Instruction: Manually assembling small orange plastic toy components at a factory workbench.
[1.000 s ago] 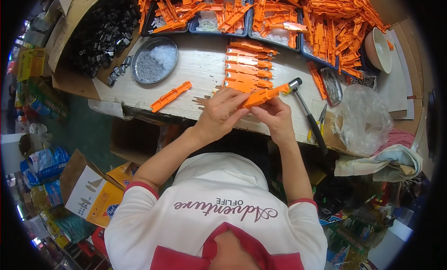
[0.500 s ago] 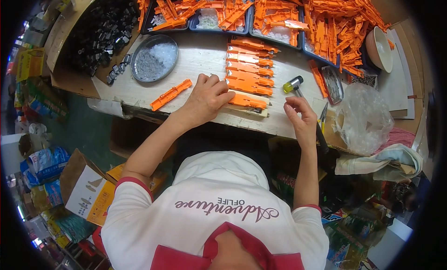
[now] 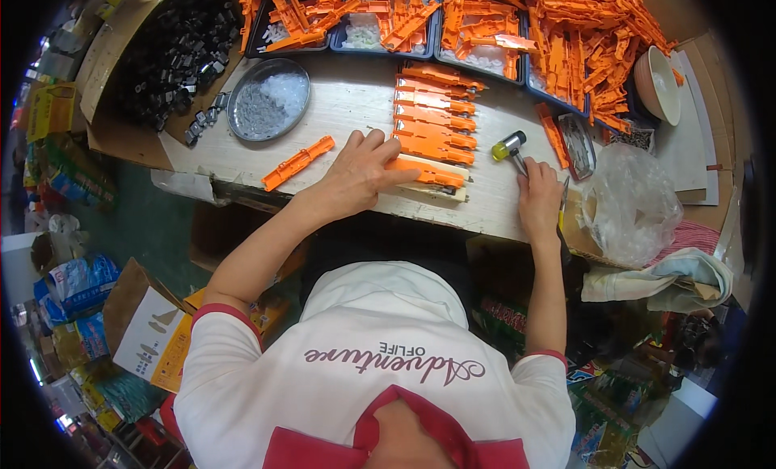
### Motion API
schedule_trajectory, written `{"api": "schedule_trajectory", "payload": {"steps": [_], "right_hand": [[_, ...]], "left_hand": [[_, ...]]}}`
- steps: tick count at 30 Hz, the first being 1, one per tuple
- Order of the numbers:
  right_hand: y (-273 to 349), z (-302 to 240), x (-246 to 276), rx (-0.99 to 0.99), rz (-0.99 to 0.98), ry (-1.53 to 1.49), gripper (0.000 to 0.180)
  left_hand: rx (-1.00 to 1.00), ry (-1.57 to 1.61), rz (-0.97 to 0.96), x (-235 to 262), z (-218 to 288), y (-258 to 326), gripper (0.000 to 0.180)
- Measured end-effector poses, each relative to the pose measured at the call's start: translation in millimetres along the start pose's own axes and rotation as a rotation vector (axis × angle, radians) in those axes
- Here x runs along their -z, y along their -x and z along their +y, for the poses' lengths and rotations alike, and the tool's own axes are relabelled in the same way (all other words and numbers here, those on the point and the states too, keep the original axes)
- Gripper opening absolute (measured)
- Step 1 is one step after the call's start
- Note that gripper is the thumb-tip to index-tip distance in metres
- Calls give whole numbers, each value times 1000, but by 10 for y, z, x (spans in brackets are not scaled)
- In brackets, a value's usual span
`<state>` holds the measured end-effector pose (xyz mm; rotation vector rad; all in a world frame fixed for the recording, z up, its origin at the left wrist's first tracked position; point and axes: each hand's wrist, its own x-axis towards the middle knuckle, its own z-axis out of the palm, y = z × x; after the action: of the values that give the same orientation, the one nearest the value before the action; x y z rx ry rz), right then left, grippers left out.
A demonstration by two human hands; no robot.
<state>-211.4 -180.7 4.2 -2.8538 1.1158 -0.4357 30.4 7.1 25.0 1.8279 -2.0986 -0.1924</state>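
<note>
My right hand (image 3: 540, 199) is closed round the handle of a small hammer (image 3: 511, 146), whose head has a yellow-green face and a black face. The hammer lies low over the table, head pointing away from me. My left hand (image 3: 362, 171) holds down an orange plastic part (image 3: 432, 174), one finger stretched along its left end. That part sits on a pale strip-like block (image 3: 453, 196) near the table's front edge. Just beyond it runs a row of similar orange parts (image 3: 434, 123), laid side by side. Another loose orange part (image 3: 298, 163) lies left of my left hand.
A round metal dish (image 3: 268, 100) of whitish material stands at left, beside a cardboard box (image 3: 121, 57) of black metal pieces. Blue trays (image 3: 477, 67) heaped with orange parts line the back. A plastic bag (image 3: 634, 198), white bowl (image 3: 659, 85) and cloth (image 3: 659, 283) are at right.
My right hand has moved right and down onto the hammer handle and closed round it. My left index finger now stretches farther over the orange part.
</note>
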Motion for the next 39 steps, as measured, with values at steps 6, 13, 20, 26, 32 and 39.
{"api": "schedule_trajectory", "payload": {"steps": [6,13,20,26,32,39], "right_hand": [[73,-352,398,41,-61,-558,18],[123,-784,523,193,-325,-207,20],[103,-866,542,165,-179,-233,19],[139,-888,556,255,-15,-316,16],[117,-901,478,178,-302,-64,20],[115,-830,477,192,-334,-105,22]], "left_hand": [[-70,-132,-98,85,36,-58,57],[-92,-145,-133,67,21,-65,47],[-93,-143,-155,95,42,-104,58],[-106,-99,-92,44,29,-69,56],[-104,-64,-70,32,-24,-108,55],[196,309,103,-67,-57,-65,51]]}}
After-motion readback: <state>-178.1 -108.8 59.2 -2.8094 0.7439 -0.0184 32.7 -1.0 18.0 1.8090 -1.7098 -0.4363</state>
